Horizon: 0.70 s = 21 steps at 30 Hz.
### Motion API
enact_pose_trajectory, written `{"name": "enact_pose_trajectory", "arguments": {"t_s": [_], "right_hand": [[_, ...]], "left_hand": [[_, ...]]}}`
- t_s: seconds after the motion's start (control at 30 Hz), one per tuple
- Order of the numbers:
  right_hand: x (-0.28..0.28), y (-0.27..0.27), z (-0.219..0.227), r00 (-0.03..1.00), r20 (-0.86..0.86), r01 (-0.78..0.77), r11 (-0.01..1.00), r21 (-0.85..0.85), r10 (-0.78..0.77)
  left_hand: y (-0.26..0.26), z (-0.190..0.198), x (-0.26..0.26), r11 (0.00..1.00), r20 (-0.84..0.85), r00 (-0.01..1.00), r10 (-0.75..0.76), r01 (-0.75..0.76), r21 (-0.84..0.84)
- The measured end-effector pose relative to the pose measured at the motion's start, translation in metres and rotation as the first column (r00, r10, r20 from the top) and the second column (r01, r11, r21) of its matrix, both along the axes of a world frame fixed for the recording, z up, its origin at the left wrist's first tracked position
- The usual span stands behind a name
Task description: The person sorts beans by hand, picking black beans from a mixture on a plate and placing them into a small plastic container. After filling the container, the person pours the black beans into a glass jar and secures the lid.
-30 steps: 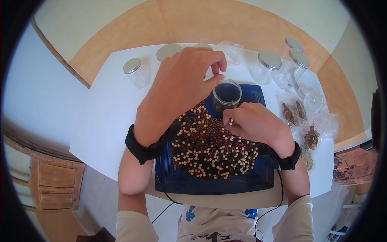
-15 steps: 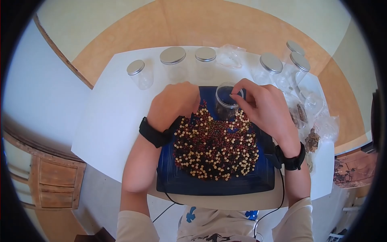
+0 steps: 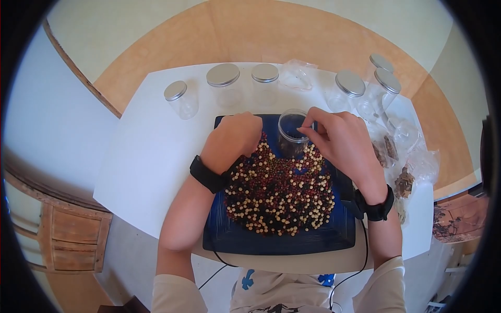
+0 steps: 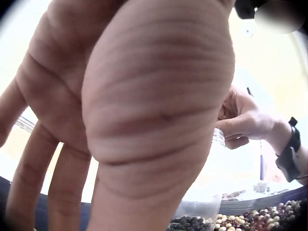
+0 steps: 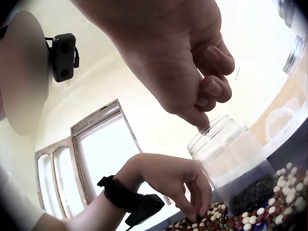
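A clear jar point(image 3: 293, 147) stands at the far side of the blue tray point(image 3: 235, 245), with black beans point(image 5: 255, 192) in its bottom. My right hand point(image 3: 344, 141) is over the jar's mouth, thumb and forefinger pinched together on a small dark bean at the rim; its other fingers are curled. My left hand point(image 3: 235, 136) is left of the jar, back upward. In the right wrist view its fingers point down, their tips right at the mixed beans point(image 3: 279, 198). The left wrist view shows several of its fingers stretched out and apart.
Clear jars with silver lids point(image 3: 223, 75) stand along the back of the white table point(image 3: 141, 151), more of them point(image 3: 349, 83) at the right. Plastic bags point(image 3: 421, 164) with dried brown pieces lie at the right side. A cable point(image 3: 365, 245) runs down from the right wrist.
My left hand has moved from above the jar down to the beans at the left. My right hand has risen from the beans to the jar's mouth and stayed there over the last half second.
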State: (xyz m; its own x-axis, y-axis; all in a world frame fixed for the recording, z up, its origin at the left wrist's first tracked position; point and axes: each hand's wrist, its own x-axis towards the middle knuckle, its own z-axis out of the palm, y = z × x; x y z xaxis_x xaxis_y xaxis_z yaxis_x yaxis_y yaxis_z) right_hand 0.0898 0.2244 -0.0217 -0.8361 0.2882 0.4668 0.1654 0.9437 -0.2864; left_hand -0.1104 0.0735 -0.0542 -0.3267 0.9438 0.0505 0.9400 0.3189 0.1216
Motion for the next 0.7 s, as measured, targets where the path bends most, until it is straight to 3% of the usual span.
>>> {"name": "enact_pose_trajectory", "arguments": {"t_s": [0.1, 0.3, 0.4, 0.47, 0.57, 0.63, 0.7], "right_hand": [[0.001, 0.0, 0.002, 1.0, 0.004, 0.0, 1.0, 0.005, 0.0], [0.006, -0.003, 0.013, 0.999, -0.037, -0.031, 0.992, -0.119, 0.026], [0.011, -0.005, 0.026, 0.998, 0.01, -0.065, 0.983, -0.17, 0.068], [0.015, -0.005, 0.033, 0.978, 0.175, -0.077, 0.972, -0.224, 0.117], [0.023, 0.009, 0.015, 0.933, 0.273, -0.182, 0.961, -0.207, 0.236], [0.026, 0.017, -0.009, 0.922, 0.323, -0.171, 0.973, -0.158, 0.214], [0.03, 0.021, -0.02, 0.909, 0.371, -0.16, 0.981, -0.111, 0.191]], "left_hand": [[0.001, -0.002, -0.001, 0.998, -0.03, 0.999, -0.03, 0.031, 0.056], [0.004, 0.006, -0.001, 0.997, 0.039, 0.998, 0.04, -0.037, -0.069], [0.008, 0.021, -0.006, 1.0, -0.026, 1.0, -0.016, 0.016, 0.005], [0.012, 0.028, -0.015, 0.991, 0.065, 0.995, -0.079, 0.071, 0.114], [0.009, 0.045, -0.011, 0.969, 0.077, 0.991, -0.111, 0.09, 0.232], [0.01, 0.055, -0.007, 0.952, 0.1, 0.988, -0.116, 0.082, 0.296], [0.011, 0.062, -0.001, 0.877, 0.101, 0.979, -0.178, 0.111, 0.468]]}}
